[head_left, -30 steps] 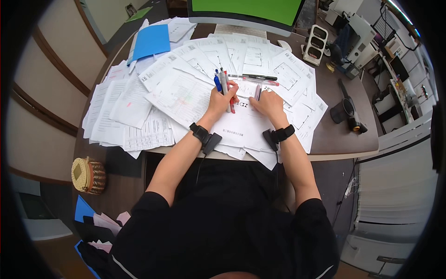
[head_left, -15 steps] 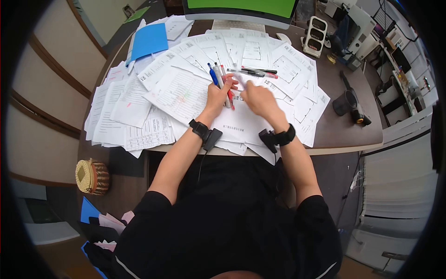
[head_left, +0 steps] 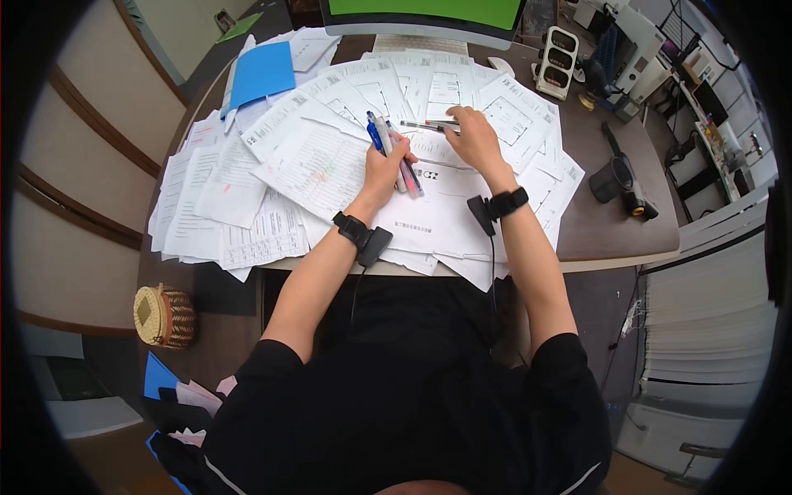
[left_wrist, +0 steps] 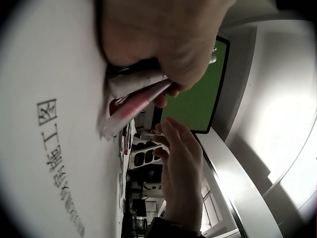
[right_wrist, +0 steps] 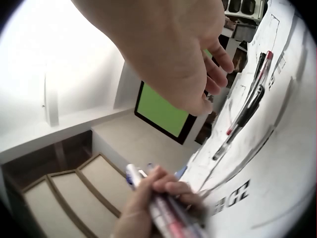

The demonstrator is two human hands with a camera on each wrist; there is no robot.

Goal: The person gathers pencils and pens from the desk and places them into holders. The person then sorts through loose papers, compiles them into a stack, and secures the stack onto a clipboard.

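My left hand (head_left: 384, 172) grips a bundle of several pens (head_left: 376, 139), blue, grey and reddish among them, held slanted above the papers. Their lower ends (left_wrist: 132, 108) show close over the printed sheet in the left wrist view, one of them clear with pink inside. Farther right, my right hand (head_left: 477, 142) hovers with loosely bent fingers and nothing in them. Beneath it, loose pens lie on the papers: a black pen (right_wrist: 251, 106) and a red-ended pen (right_wrist: 268, 62) appear beside the fingers in the right wrist view.
Overlapping printed sheets (head_left: 313, 165) fan across the desk, with a blue folder (head_left: 262, 73) at the back left. A monitor (head_left: 421, 30) and keyboard (head_left: 421, 45) stand behind. To the right are a white rack (head_left: 558, 62) and a dark cup (head_left: 608, 183).
My right hand brought a pale pen to the bundle in the left hand, let go of it, then moved right and away over the loose pens. The left hand keeps its hold.
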